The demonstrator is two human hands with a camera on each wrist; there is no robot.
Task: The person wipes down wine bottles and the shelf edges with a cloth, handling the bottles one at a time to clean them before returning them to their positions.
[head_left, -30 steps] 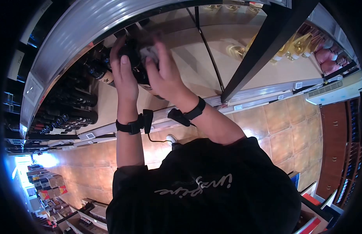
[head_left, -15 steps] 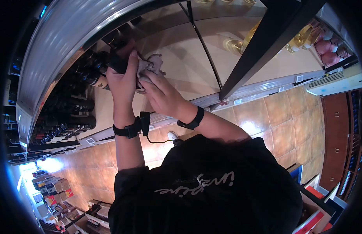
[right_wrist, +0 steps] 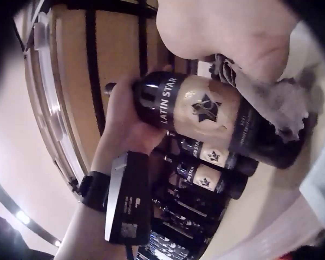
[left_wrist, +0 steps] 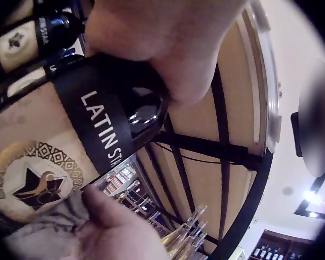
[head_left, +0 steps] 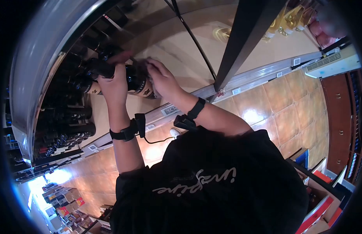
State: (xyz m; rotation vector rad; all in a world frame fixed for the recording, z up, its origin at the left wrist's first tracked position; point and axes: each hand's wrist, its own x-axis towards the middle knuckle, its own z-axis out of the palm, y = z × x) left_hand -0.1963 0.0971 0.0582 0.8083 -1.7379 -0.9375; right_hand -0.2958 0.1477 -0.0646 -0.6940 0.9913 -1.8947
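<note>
In the head view, the left hand (head_left: pixel 114 86) has its grip closed round the neck end of a dark bottle (head_left: pixel 141 85) over a pale shelf (head_left: pixel 192 58), and the right hand (head_left: pixel 164 82) is at the bottle's other side, its fingers blurred. Dark bottles (head_left: pixel 74 114) stand to the left, and yellow bottles (head_left: pixel 293 18) are at the upper right. In the left wrist view, the bottle slants across the frame, its band reading "LATIN STA" above a cream label (left_wrist: pixel 35 151) with a star; the right hand holds a grey patterned cloth (left_wrist: pixel 50 233) against the label's lower part. In the right wrist view, the left hand's fingers wrap the bottle's shoulder, while the right hand's grip is closed on the cloth, which lies against the base end. More "Latin Star" bottles (right_wrist: pixel 211 176) show behind.
</note>
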